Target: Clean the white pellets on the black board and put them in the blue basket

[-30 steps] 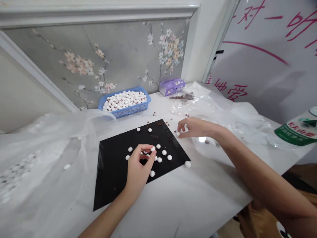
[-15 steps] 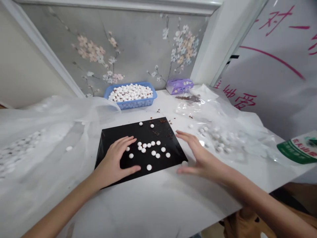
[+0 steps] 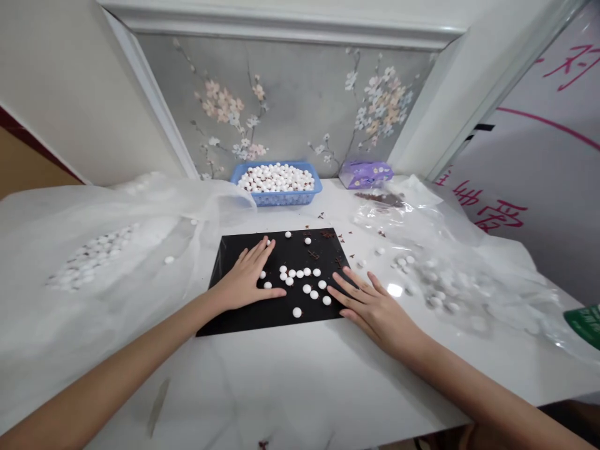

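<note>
My left hand [image 3: 248, 278] lies over the left part of a black board [image 3: 253, 322], fingers spread, with small white balls partly hidden by its fingertips. My right hand [image 3: 370, 306] rests at the board's right edge, fingers apart and holding nothing. Between the two hands several white balls [image 3: 300, 274] with small reddish-brown bits on them are scattered on the board. One larger-looking white ball [image 3: 297, 312] sits near the front edge. Small brown pieces [image 3: 327, 234] lie in the board's far right corner.
A blue basket [image 3: 285, 199] full of white balls stands against the wall, beside a purple packet [image 3: 365, 175]. Clear plastic bags [image 3: 440, 250] with white balls cover the right side; a white translucent bag [image 3: 140, 206] with more balls lies left. A green-labelled container [image 3: 584, 325] is at far right.
My view has shifted, so the scene sits further right. My left hand's fingers have flattened and reached further over the board; my right hand has lowered flat onto the board's right edge.
</note>
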A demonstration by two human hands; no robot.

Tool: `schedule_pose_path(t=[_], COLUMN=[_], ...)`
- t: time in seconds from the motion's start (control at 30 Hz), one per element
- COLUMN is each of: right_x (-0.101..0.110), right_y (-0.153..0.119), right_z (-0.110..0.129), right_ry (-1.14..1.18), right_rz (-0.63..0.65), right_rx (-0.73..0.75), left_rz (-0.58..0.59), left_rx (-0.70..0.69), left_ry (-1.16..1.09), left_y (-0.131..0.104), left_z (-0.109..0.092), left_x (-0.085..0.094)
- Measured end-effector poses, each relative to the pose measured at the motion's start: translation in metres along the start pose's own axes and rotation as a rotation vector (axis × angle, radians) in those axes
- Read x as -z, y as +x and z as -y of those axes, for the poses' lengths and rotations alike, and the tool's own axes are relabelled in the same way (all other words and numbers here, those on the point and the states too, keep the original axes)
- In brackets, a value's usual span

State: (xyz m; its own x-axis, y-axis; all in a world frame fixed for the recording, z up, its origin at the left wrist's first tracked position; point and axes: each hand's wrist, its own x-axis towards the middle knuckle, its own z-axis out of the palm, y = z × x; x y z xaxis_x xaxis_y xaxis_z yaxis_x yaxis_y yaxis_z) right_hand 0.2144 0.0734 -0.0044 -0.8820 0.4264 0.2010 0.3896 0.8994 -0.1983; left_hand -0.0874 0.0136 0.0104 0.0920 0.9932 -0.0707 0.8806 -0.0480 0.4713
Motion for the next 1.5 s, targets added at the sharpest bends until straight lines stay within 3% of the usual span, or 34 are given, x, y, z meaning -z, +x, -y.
schedule_pose_path(t=[0.07, 0.23, 0.37, 0.47, 0.6, 0.67, 0.77, 0.87, 0.97, 1.1, 1.17, 1.27, 1.4, 1.5], right_x=[-0.003, -0.008, -0.012, -0.016, -0.023, -0.025, -0.026, -0.023, -0.019, -0.019, -0.02, -0.023, -0.031, -0.035], right_y=[0.005, 0.023, 0.043, 0.055, 0.067, 0.073, 0.082, 0.09, 0.093, 0.086, 0.081, 0.079, 0.083, 0.087], right_z=[0.002, 0.019, 0.033, 0.036, 0.037, 0.038, 0.035, 0.028, 0.019, 0.014, 0.016, 0.018, 0.014, 0.009], right_ry=[0.062, 0.193, 0.239, 0.274, 0.269, 0.235, 0.176, 0.222, 0.457, 0.784, 0.907, 1.008, 1.122, 1.241], right_rz=[0.024, 0.075, 0.068, 0.051, -0.001, -0.049, -0.172, -0.383, -0.668, -0.91, -0.942, -0.965, -0.97, -0.98], right_rx=[-0.037, -0.081, -0.157, -0.208, -0.239, -0.236, -0.153, -0.021, -0.085, -0.465, -0.581, -0.63, -0.703, -0.775], left_rz=[-0.053, -0.314, -0.409, -0.399, -0.332, -0.299, -0.22, -0.171, -0.228, -0.137, -0.086, -0.087, -0.15, -0.121], left_rx=[0.027, 0.132, 0.202, 0.157, 0.058, 0.004, -0.082, -0.117, -0.061, 0.018, 0.033, 0.057, 0.036, 0.041], left_ry=[-0.225, -0.977, -1.222, -1.058, -0.361, -0.155, -0.076, -0.061, -0.04, 0.042, 0.035, -0.002, -0.174, -0.357], left_y=[0.012, 0.036, 0.029, 0.007, -0.03, -0.046, -0.062, -0.065, -0.054, -0.025, -0.01, 0.011, 0.043, 0.068], left_z=[-0.002, -0.01, -0.013, -0.012, -0.002, 0.004, 0.006, -0.004, -0.017, -0.03, -0.034, -0.038, -0.03, -0.02], left_x=[-0.001, 0.002, 0.006, 0.007, 0.006, 0.005, 0.007, 0.011, 0.007, -0.012, -0.021, -0.026, -0.018, -0.011])
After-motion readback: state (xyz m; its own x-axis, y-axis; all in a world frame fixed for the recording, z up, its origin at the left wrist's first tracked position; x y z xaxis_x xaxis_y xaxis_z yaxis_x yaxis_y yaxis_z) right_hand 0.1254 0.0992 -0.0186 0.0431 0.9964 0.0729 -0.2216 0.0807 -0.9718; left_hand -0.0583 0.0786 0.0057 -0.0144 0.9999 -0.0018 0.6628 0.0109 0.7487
